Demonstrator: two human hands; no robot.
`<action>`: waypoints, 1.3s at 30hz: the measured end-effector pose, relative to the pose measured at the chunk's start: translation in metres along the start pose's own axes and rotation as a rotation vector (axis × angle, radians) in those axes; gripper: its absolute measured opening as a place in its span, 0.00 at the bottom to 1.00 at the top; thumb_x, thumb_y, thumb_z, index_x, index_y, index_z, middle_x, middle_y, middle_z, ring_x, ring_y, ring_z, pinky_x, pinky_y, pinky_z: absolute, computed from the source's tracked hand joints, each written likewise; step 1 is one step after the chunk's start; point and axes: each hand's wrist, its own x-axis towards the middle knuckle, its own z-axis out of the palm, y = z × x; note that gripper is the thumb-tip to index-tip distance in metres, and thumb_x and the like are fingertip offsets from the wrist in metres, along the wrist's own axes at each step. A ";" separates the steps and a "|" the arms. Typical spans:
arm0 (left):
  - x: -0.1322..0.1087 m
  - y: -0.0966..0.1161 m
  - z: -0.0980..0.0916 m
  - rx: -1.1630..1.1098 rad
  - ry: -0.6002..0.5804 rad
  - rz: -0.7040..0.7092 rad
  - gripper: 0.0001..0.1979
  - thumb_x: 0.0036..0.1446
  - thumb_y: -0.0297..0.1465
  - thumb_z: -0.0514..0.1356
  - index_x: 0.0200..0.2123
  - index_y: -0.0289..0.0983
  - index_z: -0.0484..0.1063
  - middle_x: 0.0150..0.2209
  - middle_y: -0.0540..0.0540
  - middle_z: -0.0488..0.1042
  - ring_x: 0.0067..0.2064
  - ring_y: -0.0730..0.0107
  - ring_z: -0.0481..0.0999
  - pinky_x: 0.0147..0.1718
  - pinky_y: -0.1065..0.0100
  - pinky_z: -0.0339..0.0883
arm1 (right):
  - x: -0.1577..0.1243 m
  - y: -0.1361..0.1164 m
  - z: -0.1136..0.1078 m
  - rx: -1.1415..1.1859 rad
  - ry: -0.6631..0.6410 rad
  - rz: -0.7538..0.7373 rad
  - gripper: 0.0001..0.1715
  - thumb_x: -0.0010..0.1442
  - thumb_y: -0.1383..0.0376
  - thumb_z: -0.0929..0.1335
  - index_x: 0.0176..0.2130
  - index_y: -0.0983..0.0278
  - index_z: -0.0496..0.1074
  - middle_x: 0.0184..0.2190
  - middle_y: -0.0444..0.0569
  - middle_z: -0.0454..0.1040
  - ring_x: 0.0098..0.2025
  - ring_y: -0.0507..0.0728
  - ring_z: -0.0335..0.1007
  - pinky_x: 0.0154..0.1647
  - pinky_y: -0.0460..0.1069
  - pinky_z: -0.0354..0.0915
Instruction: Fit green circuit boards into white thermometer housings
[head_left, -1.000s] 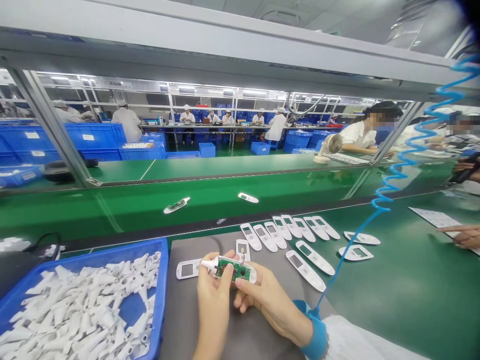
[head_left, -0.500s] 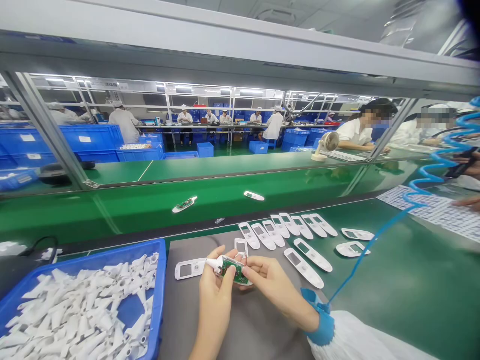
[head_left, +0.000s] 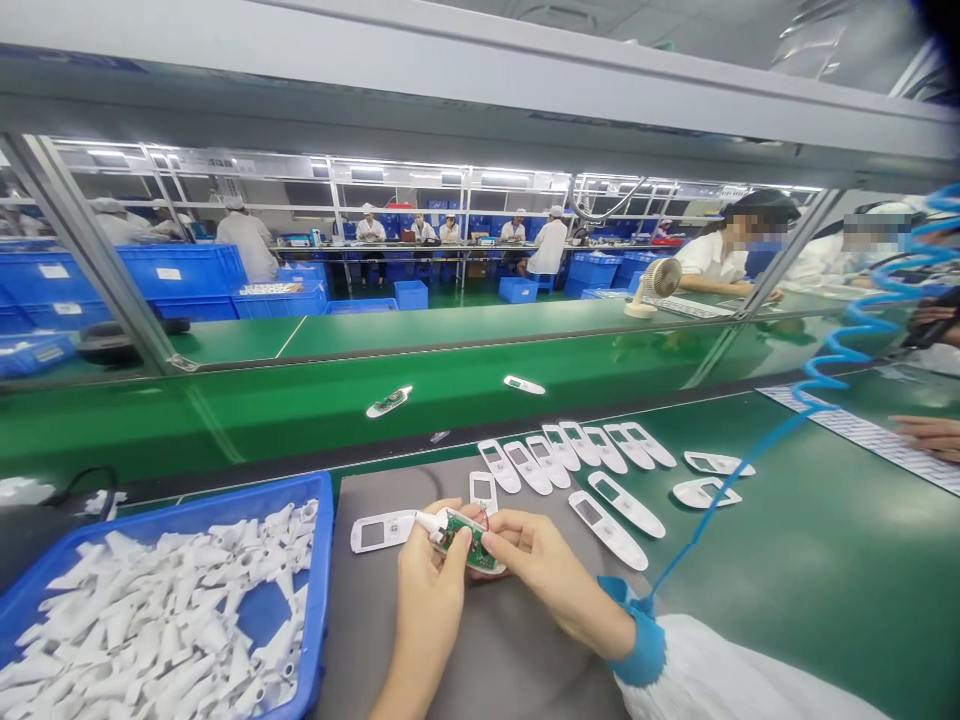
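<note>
Over the grey mat, both hands hold a green circuit board (head_left: 471,550) set in a white handheld housing, with a white pointed tip on its left end. My left hand (head_left: 433,588) grips the left side, its thumb lying on the board. From the right, my right hand (head_left: 541,560) pinches the other end between thumb and fingers; thin wires show just above. A white front shell (head_left: 384,532) with a window lies left of my hands. Another windowed white shell (head_left: 484,489) is right behind them, partly covered.
At the left stands a blue tray (head_left: 324,560) heaped with white cone-shaped tips (head_left: 150,610). Several white shells (head_left: 609,528) lie to the right. A blue coiled cord (head_left: 832,375) runs to my wristband (head_left: 641,640). Beyond is a green conveyor belt (head_left: 262,420); a co-worker's hand (head_left: 930,435) is far right.
On the belt, the board-bearing housing and the white shell have shifted right. My hands keep their hold with only slight movement. The co-worker's hand at the far right has moved.
</note>
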 end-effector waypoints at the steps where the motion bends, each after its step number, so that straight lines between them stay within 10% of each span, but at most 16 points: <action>1: 0.001 0.002 -0.001 -0.004 -0.010 -0.007 0.17 0.43 0.32 0.60 0.39 0.35 0.64 0.38 0.40 0.74 0.41 0.60 0.72 0.38 0.64 0.67 | 0.000 -0.002 -0.001 0.025 -0.042 0.024 0.17 0.47 0.56 0.68 0.30 0.69 0.69 0.26 0.49 0.73 0.29 0.54 0.70 0.34 0.50 0.65; 6: 0.001 0.016 -0.002 0.042 -0.124 -0.038 0.14 0.44 0.31 0.58 0.37 0.35 0.64 0.38 0.41 0.73 0.41 0.60 0.72 0.37 0.64 0.67 | -0.002 -0.008 -0.004 0.069 -0.169 0.086 0.19 0.50 0.58 0.67 0.37 0.70 0.69 0.30 0.52 0.73 0.32 0.55 0.70 0.35 0.51 0.64; 16: 0.004 0.000 -0.006 0.158 -0.084 0.003 0.11 0.46 0.29 0.56 0.37 0.35 0.64 0.38 0.40 0.72 0.41 0.60 0.72 0.36 0.64 0.67 | 0.001 0.009 0.004 0.004 0.018 0.041 0.18 0.45 0.55 0.69 0.22 0.67 0.63 0.19 0.46 0.71 0.23 0.53 0.69 0.23 0.46 0.63; 25: 0.003 0.016 -0.008 -0.188 -0.148 -0.293 0.22 0.47 0.35 0.59 0.45 0.32 0.60 0.46 0.37 0.68 0.30 0.71 0.72 0.35 0.65 0.64 | 0.001 0.003 0.000 0.322 -0.114 0.327 0.17 0.52 0.56 0.66 0.29 0.70 0.69 0.24 0.49 0.71 0.18 0.46 0.64 0.18 0.40 0.60; 39: 0.006 0.012 -0.007 0.066 -0.119 -0.066 0.17 0.49 0.33 0.56 0.44 0.35 0.60 0.47 0.39 0.68 0.43 0.63 0.70 0.41 0.64 0.63 | -0.007 0.001 0.008 0.477 -0.144 0.152 0.07 0.49 0.74 0.65 0.33 0.69 0.68 0.29 0.47 0.67 0.26 0.47 0.62 0.28 0.43 0.64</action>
